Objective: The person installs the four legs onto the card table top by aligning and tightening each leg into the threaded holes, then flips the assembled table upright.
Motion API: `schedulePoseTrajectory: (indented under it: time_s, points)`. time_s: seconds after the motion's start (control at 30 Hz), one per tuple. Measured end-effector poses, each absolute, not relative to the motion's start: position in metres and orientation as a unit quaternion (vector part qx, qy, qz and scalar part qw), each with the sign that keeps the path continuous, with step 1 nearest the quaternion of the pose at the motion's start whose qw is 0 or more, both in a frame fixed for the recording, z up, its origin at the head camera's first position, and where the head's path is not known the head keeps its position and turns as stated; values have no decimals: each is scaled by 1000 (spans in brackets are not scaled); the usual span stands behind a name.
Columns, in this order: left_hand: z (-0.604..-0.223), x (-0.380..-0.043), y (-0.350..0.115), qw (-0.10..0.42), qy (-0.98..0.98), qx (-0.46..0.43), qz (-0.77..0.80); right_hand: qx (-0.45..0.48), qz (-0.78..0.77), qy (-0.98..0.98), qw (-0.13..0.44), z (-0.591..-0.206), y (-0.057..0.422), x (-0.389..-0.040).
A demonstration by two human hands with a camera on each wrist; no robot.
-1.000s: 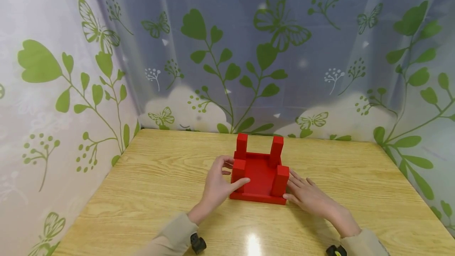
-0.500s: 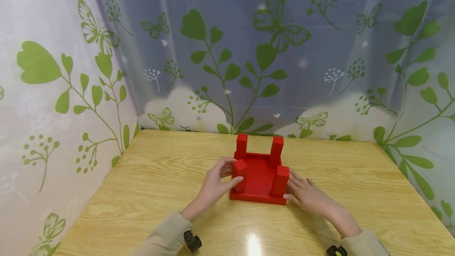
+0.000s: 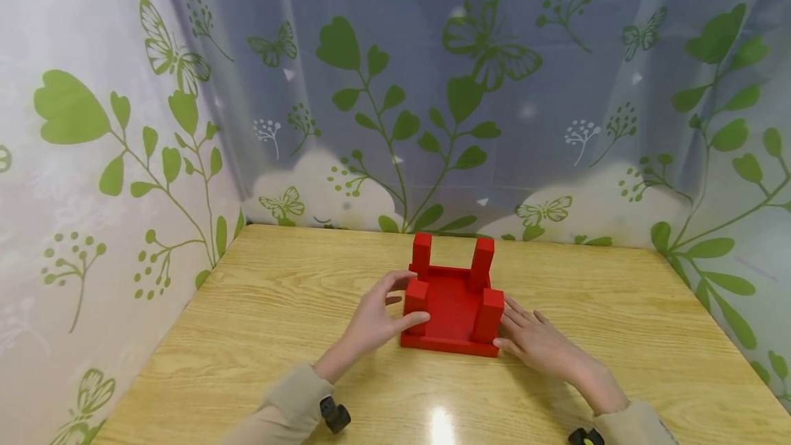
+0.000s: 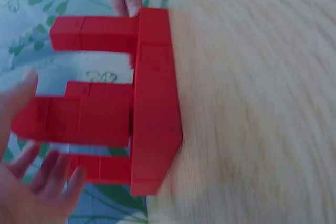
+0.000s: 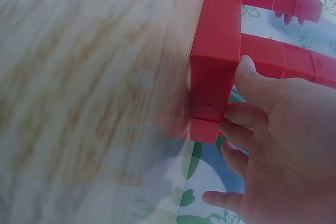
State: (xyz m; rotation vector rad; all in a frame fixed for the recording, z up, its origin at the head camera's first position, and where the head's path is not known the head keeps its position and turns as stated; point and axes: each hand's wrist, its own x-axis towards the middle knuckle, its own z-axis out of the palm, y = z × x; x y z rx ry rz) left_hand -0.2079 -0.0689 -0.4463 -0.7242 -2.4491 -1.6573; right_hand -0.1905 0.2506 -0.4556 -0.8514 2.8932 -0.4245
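Observation:
A red block-built piece lies on the table: a square base (image 3: 449,345) with raised edges and a post standing at each corner. My left hand (image 3: 374,318) is around the near-left post (image 3: 416,309), its thumb across the front and its fingers on the far side. In the left wrist view the same post (image 4: 86,121) passes between the spread thumb and the fingers (image 4: 55,179), which look loose around it. My right hand (image 3: 544,343) lies against the base's right side near the near-right post (image 3: 488,318), thumb at the front corner, fingers extended.
The wood-grain table (image 3: 278,294) extends around the piece. A printed curtain (image 3: 395,88) with leaves and butterflies hangs along the back and both sides. Two far posts, one of them the far-left post (image 3: 421,253), rise at the back of the base.
The near-left post stood turned at an angle half a second ago and is square with the base now. My left fingers have loosened around it. The right hand stays in place.

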Motion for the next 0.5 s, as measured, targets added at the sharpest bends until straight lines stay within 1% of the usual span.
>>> schedulePoseTrajectory:
  time_s: [0.13,0.23,0.37,0.5]
  points:
    - [-449,-204,-59,112,-819,-193,-529,-277,-139,949,50,-455,250,-190]
    - [-451,-203,-54,138,-820,-176,-527,-276,-141,949,53,-455,249,-190]
    - [-453,-202,-51,141,-815,-167,-537,-274,-141,950,54,-454,249,-189]
    - [-453,-203,-54,118,-800,-168,-563,-275,-139,950,48,-454,249,-189]
